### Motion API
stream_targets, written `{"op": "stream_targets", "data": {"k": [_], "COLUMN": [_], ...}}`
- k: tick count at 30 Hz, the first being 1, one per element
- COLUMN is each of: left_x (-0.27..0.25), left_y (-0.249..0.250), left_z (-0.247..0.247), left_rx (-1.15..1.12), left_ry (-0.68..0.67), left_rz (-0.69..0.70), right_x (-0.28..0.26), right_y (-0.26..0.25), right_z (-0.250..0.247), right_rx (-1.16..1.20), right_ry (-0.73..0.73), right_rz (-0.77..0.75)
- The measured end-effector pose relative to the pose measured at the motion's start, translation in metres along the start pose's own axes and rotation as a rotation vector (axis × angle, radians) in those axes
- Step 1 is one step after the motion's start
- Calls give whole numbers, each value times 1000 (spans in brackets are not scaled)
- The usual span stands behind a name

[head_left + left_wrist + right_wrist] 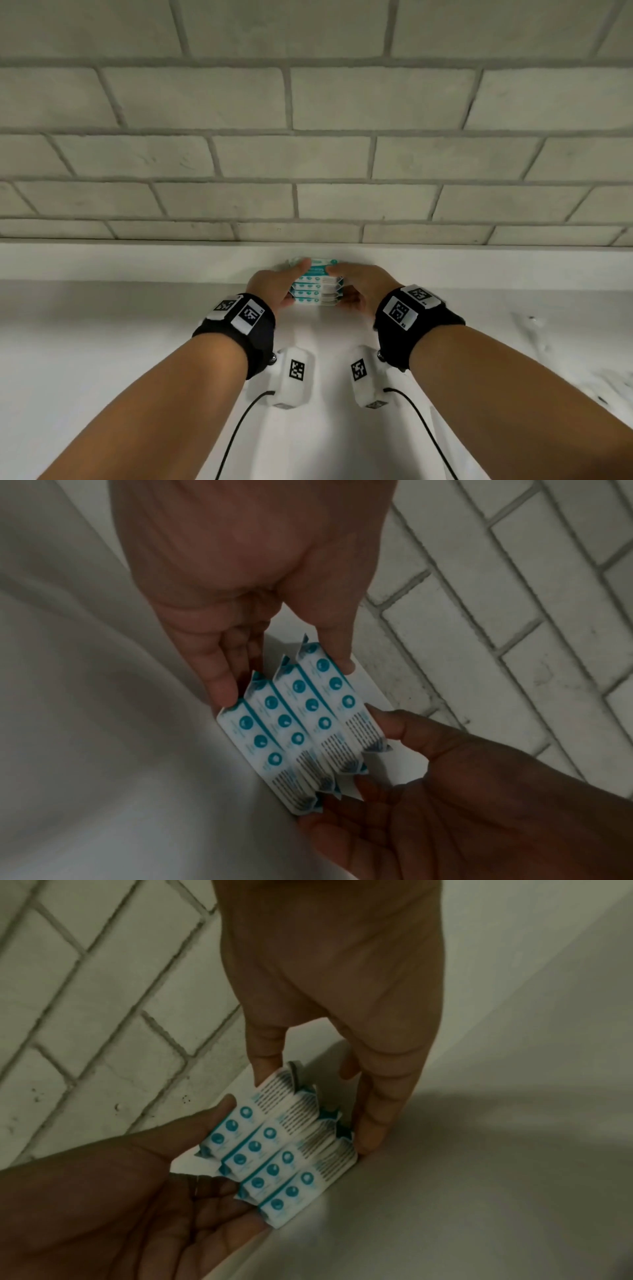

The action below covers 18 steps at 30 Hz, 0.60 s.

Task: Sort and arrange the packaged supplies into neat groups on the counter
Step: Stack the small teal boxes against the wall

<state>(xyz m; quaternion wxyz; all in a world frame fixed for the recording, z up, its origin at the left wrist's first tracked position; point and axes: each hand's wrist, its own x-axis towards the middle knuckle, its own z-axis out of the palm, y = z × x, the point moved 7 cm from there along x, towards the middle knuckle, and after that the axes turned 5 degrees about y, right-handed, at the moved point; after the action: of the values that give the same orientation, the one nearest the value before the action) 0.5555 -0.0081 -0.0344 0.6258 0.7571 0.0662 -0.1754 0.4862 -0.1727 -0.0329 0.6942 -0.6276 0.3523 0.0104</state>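
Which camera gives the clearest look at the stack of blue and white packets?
The left wrist view: the stack of packets fills mid-frame, four layers with teal dots and barcodes, held between the left hand and right hand. The right wrist view shows them similarly but partly covered by fingers. The head view shows them small and far, against the wall.

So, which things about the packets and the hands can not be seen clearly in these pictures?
- Printed text on the stack of white and teal packets: blurred and too small in every view.
- Packets' ends: hidden by the left hand and right hand in the head view.
- Stack's underside and back: out of sight in all three views.
- Other supplies on the white counter: none in frame; beyond the edges, unknown.
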Motion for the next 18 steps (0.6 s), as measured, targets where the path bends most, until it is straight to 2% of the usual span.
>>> {"op": "stream_targets", "data": {"k": [4,16,18], "left_x": [3,-5,-10], "left_y": [-1,1,-3], "left_z": [2,-9,-11], "left_rx": [-5,85,34], "left_ry": [-36,21,22], "left_rz": [8,12,-15], "right_x": [5,-6,-5], "right_y": [3,3,7], "right_z": [3,4,5], "right_rx": [36,60,117], "right_ry": [20,4,-7], "right_rz": [-16,-51,-61]}}
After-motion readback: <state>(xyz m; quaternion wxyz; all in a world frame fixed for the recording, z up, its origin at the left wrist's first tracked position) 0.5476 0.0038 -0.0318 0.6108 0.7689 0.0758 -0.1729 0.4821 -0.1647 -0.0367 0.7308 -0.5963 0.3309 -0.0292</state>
